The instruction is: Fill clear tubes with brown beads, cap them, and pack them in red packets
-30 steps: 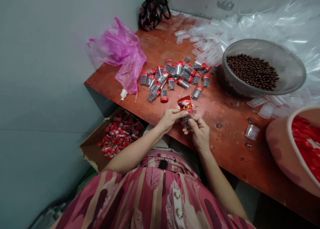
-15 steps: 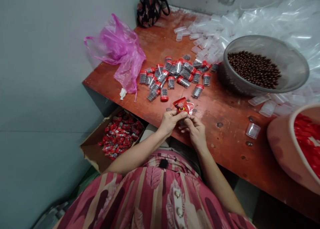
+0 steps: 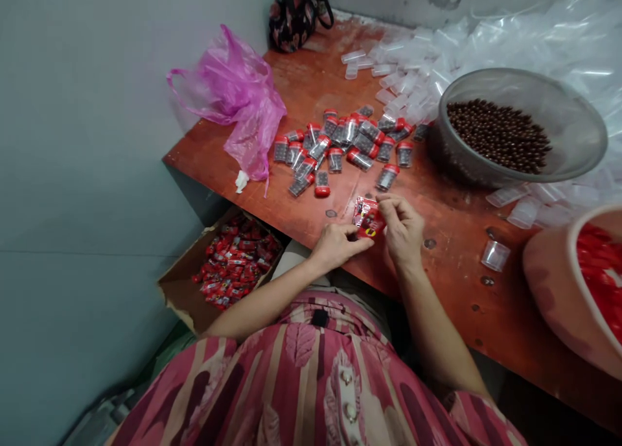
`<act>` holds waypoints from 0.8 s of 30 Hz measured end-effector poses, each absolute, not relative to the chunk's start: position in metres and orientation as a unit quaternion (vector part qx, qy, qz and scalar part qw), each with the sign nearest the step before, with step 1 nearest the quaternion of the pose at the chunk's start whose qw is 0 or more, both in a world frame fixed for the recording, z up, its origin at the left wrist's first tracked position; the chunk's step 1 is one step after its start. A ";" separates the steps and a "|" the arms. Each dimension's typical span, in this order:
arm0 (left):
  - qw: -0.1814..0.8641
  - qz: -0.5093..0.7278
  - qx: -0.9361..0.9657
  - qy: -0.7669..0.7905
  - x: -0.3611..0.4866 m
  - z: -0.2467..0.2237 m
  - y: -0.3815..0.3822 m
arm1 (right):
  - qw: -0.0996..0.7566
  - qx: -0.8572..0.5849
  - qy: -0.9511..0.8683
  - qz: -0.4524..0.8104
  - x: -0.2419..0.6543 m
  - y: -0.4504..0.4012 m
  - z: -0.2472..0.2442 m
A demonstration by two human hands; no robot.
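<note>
One red sachet (image 3: 368, 218) | left hand (image 3: 335, 246) | right hand (image 3: 401, 229) | worn tabletop (image 3: 451, 290) | grey wall (image 3: 97, 141)

The red sachet (image 3: 368, 217) has tipped from upright to a lower, slanted pose and shifted toward 3 o'clock. The right hand (image 3: 401, 229) has risen to pinch it from about 2 o'clock, while the left hand (image 3: 335, 246) has flattened out and now grips it from about 8 o'clock.
</note>
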State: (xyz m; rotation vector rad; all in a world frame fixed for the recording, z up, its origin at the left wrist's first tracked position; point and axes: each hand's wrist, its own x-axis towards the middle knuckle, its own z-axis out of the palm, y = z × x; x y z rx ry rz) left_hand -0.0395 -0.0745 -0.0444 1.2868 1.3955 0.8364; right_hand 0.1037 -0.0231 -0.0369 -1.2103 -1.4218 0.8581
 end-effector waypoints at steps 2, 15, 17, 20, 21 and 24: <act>0.570 0.394 0.444 0.569 -0.044 -0.047 -0.070 | 0.555 -0.524 -0.537 0.359 0.103 -0.035 -0.044; 0.686 0.576 0.148 0.419 -0.032 -0.037 -0.057 | 0.467 -0.529 -0.428 0.564 0.089 -0.088 -0.054; 0.683 0.575 0.148 0.425 -0.034 -0.038 -0.057 | 0.464 -0.535 -0.434 0.556 0.089 -0.088 -0.053; 0.709 0.546 0.163 0.416 -0.036 -0.039 -0.058 | 0.473 -0.526 -0.410 0.575 0.088 -0.088 -0.054; 0.725 0.529 0.173 0.406 -0.037 -0.039 -0.059 | 0.482 -0.515 -0.391 0.591 0.088 -0.088 -0.055; 0.763 0.481 0.199 0.383 -0.037 -0.041 -0.062 | 0.510 -0.481 -0.339 0.627 0.086 -0.085 -0.058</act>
